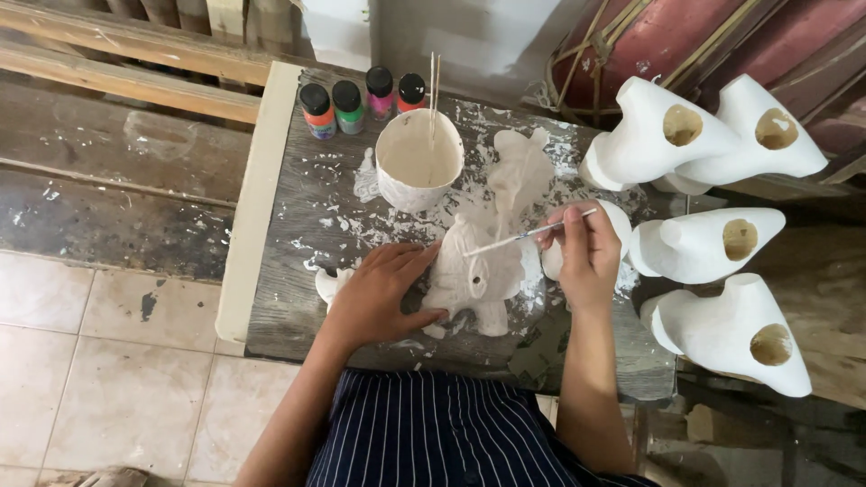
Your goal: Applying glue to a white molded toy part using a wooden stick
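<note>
Left hand (377, 296) lies flat, fingers spread, bracing the white plaster animal figurine (475, 275) at the desk's front centre. Right hand (586, 252) pinches a thin white-handled paintbrush (528, 234), tip on the figurine's top. Just behind the figurine: white paint-crusted cup (419, 160) of pale paint with two sticks standing in it, and another white plaster figure (521, 167). Four small paint bottles (363, 103) with black caps at the back edge of the grey, paint-spattered wooden desk (298, 261). Four white hollow plaster casts (722, 234) stacked to the right.
</note>
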